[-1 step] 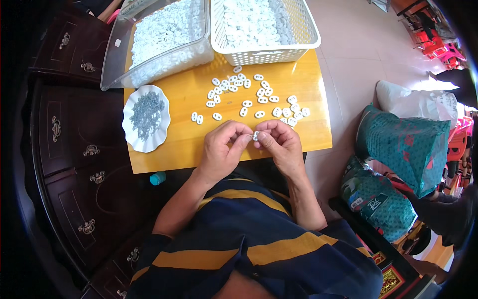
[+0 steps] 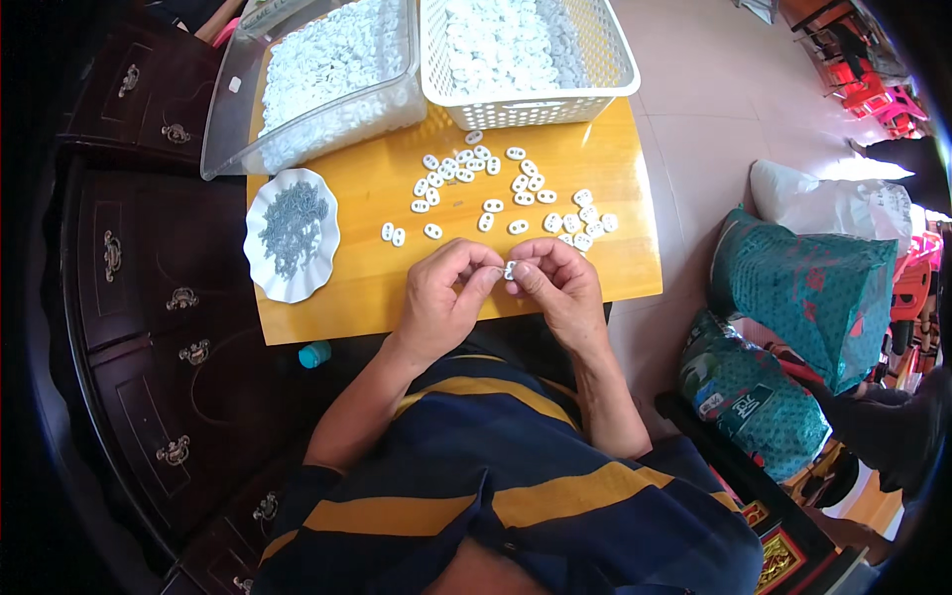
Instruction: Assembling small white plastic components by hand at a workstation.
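Near the table's front edge, my right hand (image 2: 563, 296) pinches a small white two-holed oval plastic piece (image 2: 510, 270) between thumb and fingers. My left hand (image 2: 444, 299) meets it from the left, thumb and forefinger pressed together at the piece's side; whatever lies between those fingertips is too small to make out. Loose white pieces of the same kind (image 2: 493, 206) lie scattered on the yellow wooden table (image 2: 367, 288) beyond my hands, several of them grouped at the right (image 2: 583, 220). To the left, a white scalloped plate (image 2: 319, 268) holds a heap of small grey metal parts (image 2: 294, 228).
At the back stand a clear plastic bin (image 2: 223, 129) and a white perforated basket (image 2: 545, 111), both full of white pieces. Dark drawers (image 2: 149, 258) line the left side. Green bags (image 2: 803, 297) and a white sack (image 2: 833, 203) sit on the floor at right. A turquoise cap-like object (image 2: 314, 354) lies below the table edge.
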### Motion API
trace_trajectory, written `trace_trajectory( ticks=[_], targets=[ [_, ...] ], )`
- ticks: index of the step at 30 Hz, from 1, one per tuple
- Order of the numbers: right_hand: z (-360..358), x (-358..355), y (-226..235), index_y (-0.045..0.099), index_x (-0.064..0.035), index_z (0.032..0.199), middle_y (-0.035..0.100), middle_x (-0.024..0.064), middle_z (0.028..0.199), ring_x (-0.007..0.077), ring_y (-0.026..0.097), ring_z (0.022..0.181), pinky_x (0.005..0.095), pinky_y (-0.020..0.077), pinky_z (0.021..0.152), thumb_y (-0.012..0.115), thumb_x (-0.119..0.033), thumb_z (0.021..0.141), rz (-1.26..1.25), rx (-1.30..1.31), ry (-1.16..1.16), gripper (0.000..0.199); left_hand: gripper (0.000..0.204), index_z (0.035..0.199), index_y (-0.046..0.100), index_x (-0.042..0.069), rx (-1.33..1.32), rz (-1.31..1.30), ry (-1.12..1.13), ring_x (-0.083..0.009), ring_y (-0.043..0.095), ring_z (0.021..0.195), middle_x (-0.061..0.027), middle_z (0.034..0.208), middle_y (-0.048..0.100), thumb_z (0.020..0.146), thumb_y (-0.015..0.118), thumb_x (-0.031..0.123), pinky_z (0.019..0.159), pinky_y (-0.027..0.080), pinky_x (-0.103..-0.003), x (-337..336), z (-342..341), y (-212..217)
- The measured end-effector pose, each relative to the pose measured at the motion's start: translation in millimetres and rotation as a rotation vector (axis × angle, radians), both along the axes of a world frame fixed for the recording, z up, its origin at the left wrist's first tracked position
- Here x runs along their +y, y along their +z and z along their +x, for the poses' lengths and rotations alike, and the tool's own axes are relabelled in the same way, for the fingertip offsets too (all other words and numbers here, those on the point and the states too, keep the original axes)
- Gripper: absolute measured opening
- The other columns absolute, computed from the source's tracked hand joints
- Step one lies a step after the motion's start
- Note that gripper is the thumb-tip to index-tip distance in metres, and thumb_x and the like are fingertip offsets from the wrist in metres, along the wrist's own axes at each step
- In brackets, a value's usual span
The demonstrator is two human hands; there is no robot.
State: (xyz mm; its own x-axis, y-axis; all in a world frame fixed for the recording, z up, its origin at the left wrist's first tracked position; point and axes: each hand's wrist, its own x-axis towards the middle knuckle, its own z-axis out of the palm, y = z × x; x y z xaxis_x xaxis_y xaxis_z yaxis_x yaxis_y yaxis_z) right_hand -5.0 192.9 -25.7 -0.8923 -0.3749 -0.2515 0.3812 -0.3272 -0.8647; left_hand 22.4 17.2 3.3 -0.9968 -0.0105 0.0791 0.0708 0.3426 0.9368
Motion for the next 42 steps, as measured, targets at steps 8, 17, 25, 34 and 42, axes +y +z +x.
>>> trace_trajectory(
  ticks=[8, 17, 25, 34, 42],
  targets=[
    [-0.3, 0.5, -0.2, 0.062, -0.0003, 0.109, 0.067, 0.0028, 0.090, 0.0093, 0.064, 0.080, 0.0236, 0.0520, 0.072, 0.066, -0.004, 0.096, 0.005, 0.001, 0.003, 0.014, 0.007, 0.095, 0.065, -0.001, 0.006, 0.025, 0.003, -0.0156, 0.067, 0.070, -0.0093, 0.084, 0.068, 0.089, 0.068, -0.001, 0.063, 0.053, -0.028, 0.8, 0.9, -5.0],
    [4.3, -5.5, -2.8, 0.060, -0.0005, 0.103, 0.067, 0.0037, 0.086, 0.0094, 0.064, 0.077, 0.0224, 0.0516, 0.069, 0.067, 0.000, 0.094, 0.039, 0.025, -0.059, 0.012, 0.005, 0.095, 0.067, -0.001, -0.011, -0.036, -0.008, -0.0124, 0.066, 0.072, -0.0072, 0.085, 0.069, 0.089, 0.068, -0.001, 0.065, 0.052, -0.026, -1.5, 0.5, -1.2],
    [2.5, -3.1, -6.6, 0.059, -0.0020, 0.105, 0.068, 0.0047, 0.090, 0.0101, 0.065, 0.077, 0.0238, 0.0551, 0.075, 0.066, -0.002, 0.096, 0.001, 0.037, -0.101, 0.011, 0.020, 0.107, 0.070, 0.000, -0.105, 0.119, 0.022, -0.0081, 0.065, 0.076, -0.0048, 0.089, 0.070, 0.087, 0.071, -0.003, 0.068, 0.052, -0.023, -17.0, -2.7, 0.8],
    [-0.1, 1.7, -5.4, 0.062, -0.0019, 0.113, 0.068, 0.0021, 0.093, 0.0084, 0.064, 0.082, 0.0229, 0.0550, 0.077, 0.065, -0.005, 0.098, 0.009, 0.039, -0.139, 0.016, 0.026, 0.110, 0.072, 0.002, 0.097, -0.388, -0.029, -0.0139, 0.062, 0.067, -0.0079, 0.085, 0.064, 0.085, 0.072, -0.002, 0.061, 0.049, -0.027, -29.4, -2.3, -2.3],
    [-2.1, 3.2, -4.1, 0.064, -0.0017, 0.112, 0.068, 0.0027, 0.094, 0.0093, 0.065, 0.082, 0.0233, 0.0547, 0.076, 0.066, -0.006, 0.098, -0.011, 0.032, -0.160, 0.015, 0.021, 0.101, 0.070, 0.007, 0.172, -0.596, -0.122, -0.0273, 0.065, 0.075, -0.0086, 0.088, 0.064, 0.082, 0.076, 0.005, 0.065, 0.053, -0.036, -24.2, -5.1, -9.5]
  ],
)
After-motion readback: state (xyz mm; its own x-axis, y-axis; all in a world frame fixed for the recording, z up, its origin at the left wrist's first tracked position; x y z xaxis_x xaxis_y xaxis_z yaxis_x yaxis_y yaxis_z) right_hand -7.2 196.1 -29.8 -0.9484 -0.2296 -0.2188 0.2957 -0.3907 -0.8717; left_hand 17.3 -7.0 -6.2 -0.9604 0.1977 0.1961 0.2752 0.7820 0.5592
